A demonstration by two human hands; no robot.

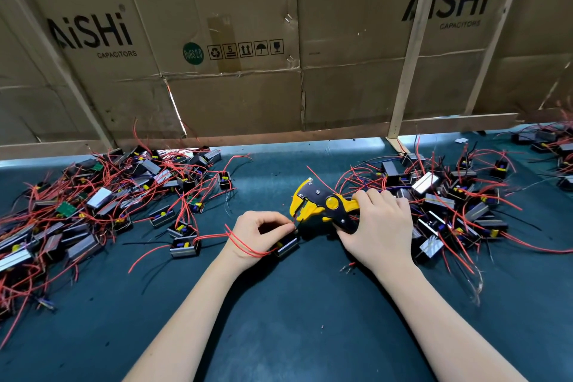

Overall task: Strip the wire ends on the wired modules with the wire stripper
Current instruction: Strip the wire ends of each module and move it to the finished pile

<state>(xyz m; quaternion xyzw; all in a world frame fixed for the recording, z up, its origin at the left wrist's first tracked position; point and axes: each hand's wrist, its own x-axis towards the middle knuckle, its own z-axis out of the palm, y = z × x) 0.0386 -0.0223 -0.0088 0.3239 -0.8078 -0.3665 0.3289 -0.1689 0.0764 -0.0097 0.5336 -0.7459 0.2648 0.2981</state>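
- Left hand (259, 234) at mid-bench, fingers pinching a red wire (245, 246) of the module (286, 247) beneath it.
- Right hand (383, 226) fingers clamped on the stripper (322, 206), jaws at the wire end.
- Module piles (102, 195) along the far edge.

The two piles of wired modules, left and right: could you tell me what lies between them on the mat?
In the head view: the left hand pinching a red wire, the right hand gripping the wire stripper.

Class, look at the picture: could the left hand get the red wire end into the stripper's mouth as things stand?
Probably yes. The left hand pinches the red wire right beside the open front of the wire stripper, which the right hand grips; nothing lies between them.
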